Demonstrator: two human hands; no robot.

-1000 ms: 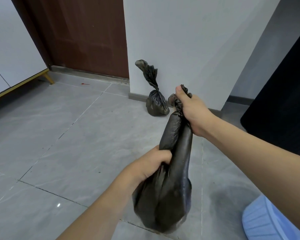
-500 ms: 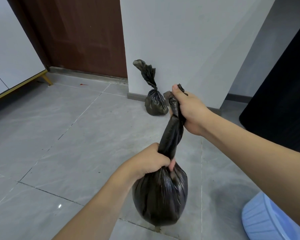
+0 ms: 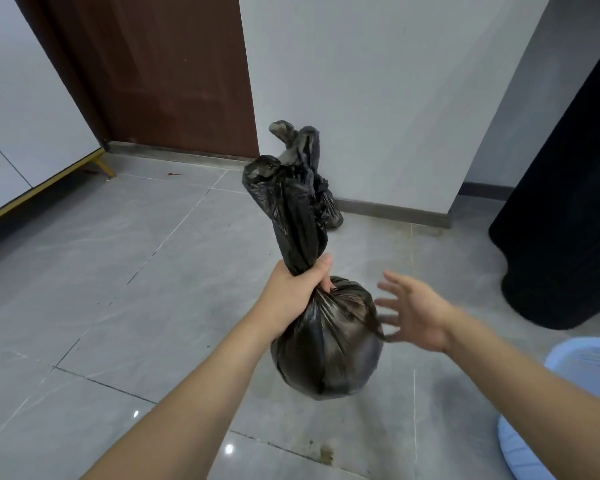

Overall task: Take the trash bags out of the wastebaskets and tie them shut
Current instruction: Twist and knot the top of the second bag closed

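Black trash bag point(image 3: 326, 348), held in the air above the grey tiled floor point(image 3: 118, 271), near the middle of the view. Round, full lower body; long twisted neck rising almost straight up, leaning slightly left, ending in a loose crumpled mouth. Long axis close to vertical, mouth end uppermost. No knot to be made out in the neck.

Left hand point(image 3: 295, 292) clenched round the neck just above the bulge, thumb on the right side. Right hand point(image 3: 413, 313) just right of the bag's body, fingers spread and straight, holding nothing; fingertips blurred, contact with the bag impossible to judge.

Second trash bag point(image 3: 331, 209) on the floor behind, at the foot of the white wall's point(image 3: 378, 98) corner, mostly hidden by the held bag's neck; only a sliver of its body and its upright tail showing. Two black bags counted in all.

One pale blue wastebasket point(image 3: 551, 410) in the lower right corner, cut off by the frame edges. Brown door point(image 3: 170, 81) to the left of the wall. White cabinet point(image 3: 21, 116) at the far left, cut off. Large dark shape point(image 3: 568, 202) at the right edge, identity unclear.
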